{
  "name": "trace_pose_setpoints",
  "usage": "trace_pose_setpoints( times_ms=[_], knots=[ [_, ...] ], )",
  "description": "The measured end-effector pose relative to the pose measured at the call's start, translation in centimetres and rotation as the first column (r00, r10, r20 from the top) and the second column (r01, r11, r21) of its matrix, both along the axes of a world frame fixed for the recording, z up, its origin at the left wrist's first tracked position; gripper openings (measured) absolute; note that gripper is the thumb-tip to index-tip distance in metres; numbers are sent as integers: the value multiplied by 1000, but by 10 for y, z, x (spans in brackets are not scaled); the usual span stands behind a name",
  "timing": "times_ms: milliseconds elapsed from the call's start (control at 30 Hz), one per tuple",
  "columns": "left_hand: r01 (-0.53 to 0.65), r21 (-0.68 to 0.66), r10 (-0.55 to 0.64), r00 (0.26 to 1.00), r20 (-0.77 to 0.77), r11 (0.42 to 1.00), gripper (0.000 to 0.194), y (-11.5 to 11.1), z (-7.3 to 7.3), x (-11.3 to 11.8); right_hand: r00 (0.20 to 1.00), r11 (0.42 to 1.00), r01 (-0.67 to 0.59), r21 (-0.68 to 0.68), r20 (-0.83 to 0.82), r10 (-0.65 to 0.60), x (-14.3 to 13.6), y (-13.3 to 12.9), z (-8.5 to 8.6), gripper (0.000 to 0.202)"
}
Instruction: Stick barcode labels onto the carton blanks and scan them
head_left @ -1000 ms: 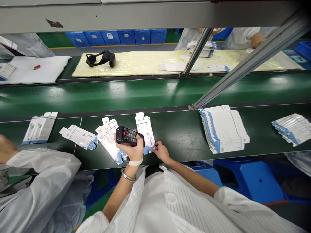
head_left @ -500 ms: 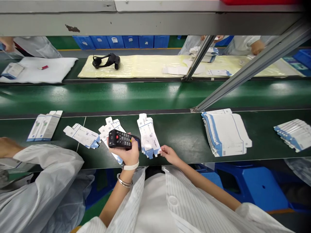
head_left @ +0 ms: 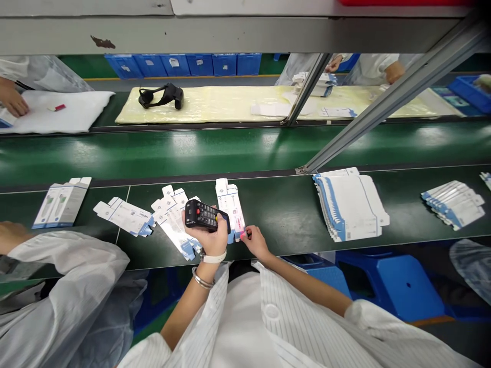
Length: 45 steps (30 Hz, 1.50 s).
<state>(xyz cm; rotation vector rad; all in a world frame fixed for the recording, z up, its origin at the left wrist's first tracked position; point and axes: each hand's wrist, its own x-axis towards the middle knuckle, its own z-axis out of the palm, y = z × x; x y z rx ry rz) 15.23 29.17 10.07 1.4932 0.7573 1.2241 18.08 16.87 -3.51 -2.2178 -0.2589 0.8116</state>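
My left hand [head_left: 212, 239] is wrapped round a black handheld scanner [head_left: 200, 214] with a keypad. Under and beyond the scanner lies a flat white and blue carton [head_left: 231, 205], with a red glow on its printed label. The fingertips of my right hand [head_left: 254, 242] pinch this carton's near right corner. Several overlapping flat cartons [head_left: 172, 217] are fanned out to the left of the scanner, partly covered by it. Another flat carton [head_left: 125, 215] lies farther left.
A thick stack of flat cartons [head_left: 353, 207] and a fanned pile [head_left: 453, 203] lie right. At left are two cartons [head_left: 61, 203] and a co-worker's sleeve [head_left: 72, 266]. A slanted metal post [head_left: 356, 122] rises beyond the bench. Other people's hands show across the green belt [head_left: 184, 151].
The scanner in my left hand has moved right, over the near part of the carton. A red glow now shows on the label. More cartons lie in the fan to its left.
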Motion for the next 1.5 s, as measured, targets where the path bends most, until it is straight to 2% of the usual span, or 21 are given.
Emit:
trace_pose_setpoints(
  times_ms=[100,200,400,533,667,767,867,967,1100,1200,1333,1500],
  knots=[
    [20,-5,-20,1000,3,1000,77,-3,-4,1,999,999,2,-43,36,0,3,-2,-9,37],
    [32,-1,-32,999,4,999,78,-4,-6,0,999,998,0,-65,41,3,3,4,-15,39],
    [25,12,-24,1000,-12,1000,79,-3,-7,-4,1000,999,15,-49,27,-14,5,6,-19,35],
    [-11,38,11,1000,-16,999,77,0,-5,-7,1000,1000,19,9,-2,-19,11,-1,-17,19],
    [-40,51,41,999,-12,998,76,6,2,-11,997,994,45,103,-62,-38,23,-18,-4,2],
    [-67,53,67,998,-4,996,78,10,9,-15,990,977,54,205,-142,-25,27,-26,15,4],
    [-85,58,84,996,19,995,76,13,17,-20,974,957,38,286,-223,28,20,-14,33,9],
    [-102,65,99,994,36,993,74,13,21,-21,953,952,-1,307,-289,94,0,15,38,15],
    [-66,52,65,998,22,996,76,6,16,-15,917,965,-120,233,-346,198,-23,38,28,28],
    [-21,26,20,1000,18,999,76,-1,8,-8,931,974,-186,131,-294,218,-25,25,20,19],
    [8,-1,-8,1000,0,1000,76,-6,-1,0,987,992,-120,-29,-115,116,-10,-4,12,14],
    [25,0,-25,999,-25,1000,80,-6,0,4,997,989,-81,-127,6,83,-1,-10,0,31]
  ],
)
